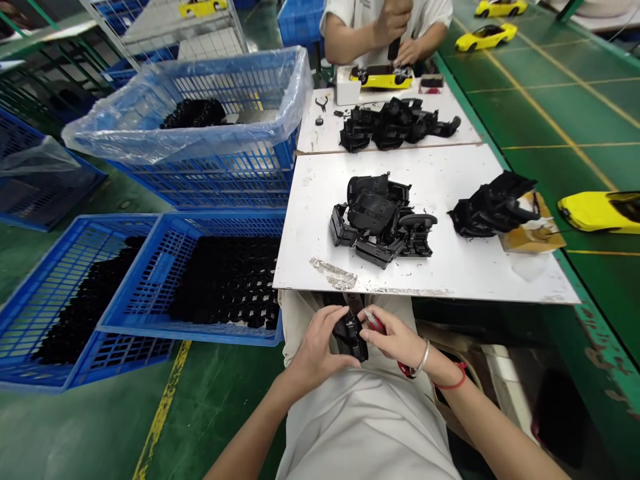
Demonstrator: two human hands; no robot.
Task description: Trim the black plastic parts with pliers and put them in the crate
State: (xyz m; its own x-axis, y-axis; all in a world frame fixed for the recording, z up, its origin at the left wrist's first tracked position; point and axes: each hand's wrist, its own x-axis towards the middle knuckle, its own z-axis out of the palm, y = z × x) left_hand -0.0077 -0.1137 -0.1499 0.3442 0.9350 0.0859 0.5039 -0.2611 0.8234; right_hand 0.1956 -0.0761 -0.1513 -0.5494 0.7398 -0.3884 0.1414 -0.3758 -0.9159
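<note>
Over my lap, below the table's front edge, a black plastic car part [356, 339] is held in my left hand [317, 341], with the fingers on its far side and the thumb near its lower end. My right hand [395, 339] is closed around red-handled pliers [375, 321] close against the part's right side. The pliers' tip is too small to make out. Just ahead on the white table [310, 220] lies a loose pile of black plastic car parts [373, 213], with small black scraps scattered around it.
Black parts [493, 203] lean by a cardboard box [533, 233] at right. Blue crates [200, 333] holding black parts stand at left, beside a plastic-lined crate [200, 150]. Opposite, a co-worker [385, 27] works on a yellow model car [383, 80]. More yellow cars [600, 212] sit on the green surface.
</note>
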